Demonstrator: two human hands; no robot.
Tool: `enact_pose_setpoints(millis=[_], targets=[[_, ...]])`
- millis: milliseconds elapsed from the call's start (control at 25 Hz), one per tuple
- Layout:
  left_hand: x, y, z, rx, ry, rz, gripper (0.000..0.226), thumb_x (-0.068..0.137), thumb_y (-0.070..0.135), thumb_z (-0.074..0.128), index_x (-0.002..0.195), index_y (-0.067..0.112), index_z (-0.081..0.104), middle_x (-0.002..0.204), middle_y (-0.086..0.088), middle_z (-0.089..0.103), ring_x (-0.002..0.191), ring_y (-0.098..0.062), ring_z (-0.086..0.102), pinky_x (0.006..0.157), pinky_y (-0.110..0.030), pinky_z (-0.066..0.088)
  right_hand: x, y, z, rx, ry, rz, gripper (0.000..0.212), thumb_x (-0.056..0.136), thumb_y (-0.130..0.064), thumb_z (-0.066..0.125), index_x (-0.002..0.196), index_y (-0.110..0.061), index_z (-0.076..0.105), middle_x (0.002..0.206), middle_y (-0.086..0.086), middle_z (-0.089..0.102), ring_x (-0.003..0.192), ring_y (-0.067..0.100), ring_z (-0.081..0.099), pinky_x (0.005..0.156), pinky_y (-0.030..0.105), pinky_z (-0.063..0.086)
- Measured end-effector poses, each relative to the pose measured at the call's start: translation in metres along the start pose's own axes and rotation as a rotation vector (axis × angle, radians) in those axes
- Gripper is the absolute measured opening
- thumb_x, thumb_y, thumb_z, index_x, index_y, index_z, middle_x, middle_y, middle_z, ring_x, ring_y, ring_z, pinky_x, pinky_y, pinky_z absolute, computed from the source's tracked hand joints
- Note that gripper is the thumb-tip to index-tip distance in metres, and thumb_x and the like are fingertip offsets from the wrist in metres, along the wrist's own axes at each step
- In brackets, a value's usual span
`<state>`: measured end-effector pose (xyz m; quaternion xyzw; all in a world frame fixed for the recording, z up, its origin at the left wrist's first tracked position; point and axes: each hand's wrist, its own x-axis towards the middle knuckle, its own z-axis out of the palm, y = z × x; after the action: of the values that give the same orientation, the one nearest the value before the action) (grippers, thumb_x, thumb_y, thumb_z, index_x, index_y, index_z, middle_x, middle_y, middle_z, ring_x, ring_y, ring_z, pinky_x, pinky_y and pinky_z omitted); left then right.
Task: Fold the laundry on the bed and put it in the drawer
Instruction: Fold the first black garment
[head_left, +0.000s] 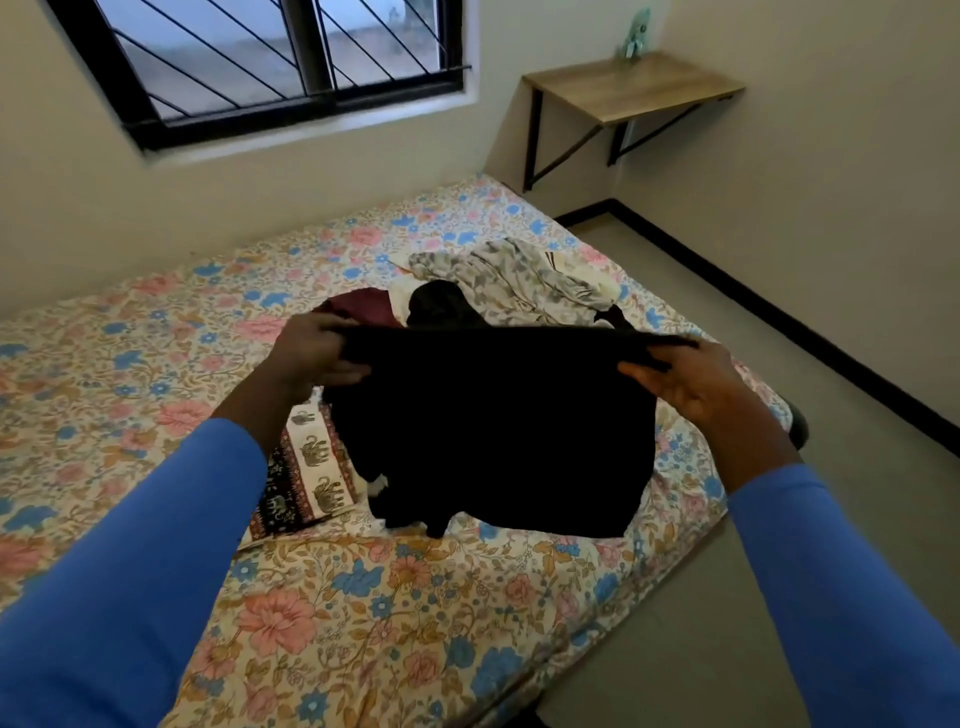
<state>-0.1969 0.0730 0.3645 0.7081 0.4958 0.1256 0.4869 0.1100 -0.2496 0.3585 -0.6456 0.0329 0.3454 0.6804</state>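
Garment (493, 431) — black, raised over the bed (363, 597) — is pinched along its top edge by left hand (322, 353) and right hand (691, 384), held well apart. A corner could be dropped if either pinch slackens, and the fold would be skewed. Its long axis runs hand to hand; the body hangs down, hem apparently touching the bed.
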Motion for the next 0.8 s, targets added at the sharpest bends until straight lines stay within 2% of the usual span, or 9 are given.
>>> enact_pose_setpoints(millis=[40, 120, 240, 280, 440, 560, 680, 720, 800], targets=[[0.005, 0.016, 0.014, -0.285, 0.039, -0.039, 0.020, 0.102, -0.003, 0.055, 0.106, 0.012, 0.068, 0.097, -0.015, 0.071, 0.060, -0.020, 0.074, 0.054, -0.029, 0.062, 0.010, -0.010, 0.006, 0.091, 0.040, -0.061, 0.011, 0.098, 0.010, 0.057, 0.101, 0.000, 0.059, 0.106, 0.019, 0.067, 0.087, 0.035, 0.074, 0.061, 0.033, 0.064], [0.026, 0.049, 0.035, -0.527, 0.142, 0.000, 0.028, 0.100, -0.005, 0.053, 0.095, 0.017, 0.069, 0.094, -0.013, 0.071, 0.070, -0.025, 0.073, 0.063, -0.036, 0.063, 0.029, -0.032, 0.016, 0.251, 0.086, -0.208, 0.015, 0.096, 0.013, 0.055, 0.097, -0.002, 0.058, 0.098, 0.016, 0.066, 0.093, 0.030, 0.070, 0.070, 0.030, 0.063], [0.049, 0.094, 0.041, -0.612, 0.302, 0.161, 0.027, 0.086, 0.005, 0.060, 0.083, 0.024, 0.078, 0.091, -0.005, 0.076, 0.088, -0.025, 0.071, 0.090, -0.048, 0.062, 0.035, -0.060, 0.025, 0.408, 0.160, -0.446, 0.023, 0.082, 0.013, 0.056, 0.083, -0.010, 0.056, 0.084, 0.012, 0.062, 0.084, 0.024, 0.067, 0.075, 0.031, 0.059], [0.053, 0.100, 0.036, -0.620, 0.350, 0.222, 0.026, 0.081, 0.010, 0.062, 0.080, 0.027, 0.080, 0.091, -0.004, 0.078, 0.090, -0.024, 0.072, 0.092, -0.050, 0.061, 0.031, -0.065, 0.024, 0.402, 0.201, -0.521, 0.024, 0.074, 0.010, 0.057, 0.077, -0.013, 0.055, 0.081, 0.011, 0.061, 0.081, 0.025, 0.065, 0.074, 0.032, 0.057], [0.033, 0.076, 0.023, -0.535, 0.451, 0.433, 0.021, 0.078, 0.020, 0.061, 0.085, 0.020, 0.081, 0.083, -0.007, 0.073, 0.081, -0.022, 0.068, 0.079, -0.042, 0.059, -0.002, -0.025, 0.014, 0.295, 0.345, -0.721, 0.027, 0.064, 0.005, 0.058, 0.065, -0.023, 0.056, 0.069, 0.001, 0.052, 0.074, 0.023, 0.050, 0.064, 0.032, 0.047], [0.002, -0.008, 0.033, -0.328, 0.417, 0.584, 0.020, 0.085, 0.011, 0.056, 0.088, 0.009, 0.075, 0.081, -0.011, 0.067, 0.076, -0.022, 0.062, 0.071, -0.036, 0.052, -0.025, 0.083, -0.003, 0.122, 0.395, -0.675, 0.034, 0.068, 0.004, 0.060, 0.067, -0.029, 0.053, 0.073, 0.007, 0.055, 0.078, 0.022, 0.053, 0.072, 0.036, 0.048], [-0.014, -0.126, 0.049, 0.004, 0.305, 0.595, 0.022, 0.085, 0.011, 0.060, 0.099, 0.004, 0.074, 0.096, -0.009, 0.071, 0.087, -0.019, 0.064, 0.078, -0.027, 0.051, -0.034, 0.220, -0.030, -0.252, 0.426, -0.491, 0.047, 0.079, 0.010, 0.068, 0.069, -0.035, 0.057, 0.083, 0.018, 0.065, 0.083, 0.025, 0.062, 0.081, 0.037, 0.052], [-0.012, -0.166, 0.055, 0.141, 0.262, 0.588, 0.022, 0.082, 0.015, 0.062, 0.099, 0.006, 0.074, 0.099, -0.008, 0.071, 0.090, -0.019, 0.063, 0.081, -0.029, 0.051, -0.036, 0.259, -0.038, -0.374, 0.427, -0.420, 0.048, 0.081, 0.010, 0.069, 0.072, -0.036, 0.059, 0.081, 0.014, 0.066, 0.079, 0.023, 0.064, 0.077, 0.034, 0.051], [0.001, -0.258, 0.078, 0.467, 0.128, 0.576, 0.024, 0.080, 0.021, 0.064, 0.096, 0.008, 0.077, 0.104, -0.011, 0.071, 0.096, -0.027, 0.063, 0.084, -0.040, 0.051, -0.029, 0.339, -0.051, -0.677, 0.406, -0.346, 0.040, 0.083, 0.010, 0.068, 0.072, -0.027, 0.058, 0.071, 0.004, 0.058, 0.067, 0.020, 0.057, 0.059, 0.034, 0.040]])
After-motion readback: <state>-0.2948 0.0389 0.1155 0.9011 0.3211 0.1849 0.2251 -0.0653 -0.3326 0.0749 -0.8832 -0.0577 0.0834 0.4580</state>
